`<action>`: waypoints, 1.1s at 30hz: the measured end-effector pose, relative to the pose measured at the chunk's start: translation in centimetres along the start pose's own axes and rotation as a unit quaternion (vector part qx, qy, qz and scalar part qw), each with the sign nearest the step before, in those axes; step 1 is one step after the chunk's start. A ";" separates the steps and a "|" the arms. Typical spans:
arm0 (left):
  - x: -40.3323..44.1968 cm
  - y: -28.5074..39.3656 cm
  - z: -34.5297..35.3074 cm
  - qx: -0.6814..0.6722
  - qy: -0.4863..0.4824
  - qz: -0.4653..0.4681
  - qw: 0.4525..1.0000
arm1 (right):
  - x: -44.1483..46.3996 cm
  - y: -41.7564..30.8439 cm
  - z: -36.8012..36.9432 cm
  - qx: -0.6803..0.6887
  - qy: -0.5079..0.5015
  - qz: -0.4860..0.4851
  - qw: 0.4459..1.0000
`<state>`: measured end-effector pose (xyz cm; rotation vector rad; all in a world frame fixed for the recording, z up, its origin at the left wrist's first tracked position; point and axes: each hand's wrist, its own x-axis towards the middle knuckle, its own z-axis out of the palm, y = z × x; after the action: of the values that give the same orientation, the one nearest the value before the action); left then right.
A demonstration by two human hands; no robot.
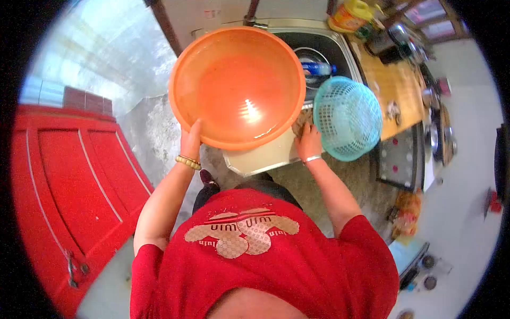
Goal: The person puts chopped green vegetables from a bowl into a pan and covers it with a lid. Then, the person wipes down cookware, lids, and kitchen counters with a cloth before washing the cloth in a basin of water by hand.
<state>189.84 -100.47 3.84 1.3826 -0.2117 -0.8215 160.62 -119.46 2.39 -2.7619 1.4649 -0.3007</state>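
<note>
A large orange plastic basin [239, 85] is tilted with its inside facing me, at the sink's left part. My left hand [191, 141] grips its lower left rim, thumb over the edge. The inside looks wet and shiny, with nothing loose in it. To the right, a light blue plastic strainer basket [348, 118] hangs partly past the counter's front edge. My right hand [309, 142] is closed at the basket's left rim, its fingers partly hidden. Just beside that thumb lies a small brownish patch [302, 121] I cannot make out.
Behind the basin is a dark sink [340, 50] with a faucet [257, 24] and a blue bottle [317, 68] in it. A wooden counter [396, 90] with a yellow jug [351, 15] adjoins on the right. A red door [79, 186] stands at left.
</note>
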 end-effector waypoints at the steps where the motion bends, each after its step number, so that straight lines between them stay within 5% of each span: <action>1: 0.1 0.1 -0.2 -0.009 -0.008 0.009 1.000 | -0.6 -0.6 0.7 -0.003 0.000 0.019 1.000; 7: 1.0 -1.4 -1.3 0.011 -0.042 0.022 0.999 | -1.8 -4.2 1.3 0.111 -0.050 0.034 0.992; 13: 0.7 -0.4 -1.1 -0.024 -0.064 -0.015 0.998 | -3.8 -7.0 1.8 0.304 -0.035 -0.170 0.937; 18: 0.0 0.7 -0.7 -0.003 -0.048 -0.035 0.998 | -4.3 -5.5 -0.9 0.232 -0.118 -0.141 0.955; 22: -2.1 3.3 1.8 -0.017 -0.010 -0.049 0.999 | -2.1 -2.8 -4.8 0.335 -0.214 -0.141 0.907; 27: -1.4 2.4 1.9 -0.019 -0.007 -0.036 0.999 | 3.5 12.7 -14.1 0.394 0.081 0.127 0.907; 29: -0.5 1.0 0.2 -0.029 0.007 -0.044 0.999 | 7.4 23.8 -12.6 0.320 0.157 0.227 0.906; 30: -0.5 1.0 0.4 -0.025 0.012 -0.045 0.999 | 9.1 29.5 -11.4 0.204 0.192 0.188 0.941; 33: -0.7 0.9 0.7 -0.032 0.038 -0.045 0.998 | 14.8 42.3 -8.5 0.084 0.081 0.230 0.966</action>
<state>189.35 -100.59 5.07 1.3685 -0.0652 -0.8421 132.56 -154.77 9.44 -2.2251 1.9552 -0.6140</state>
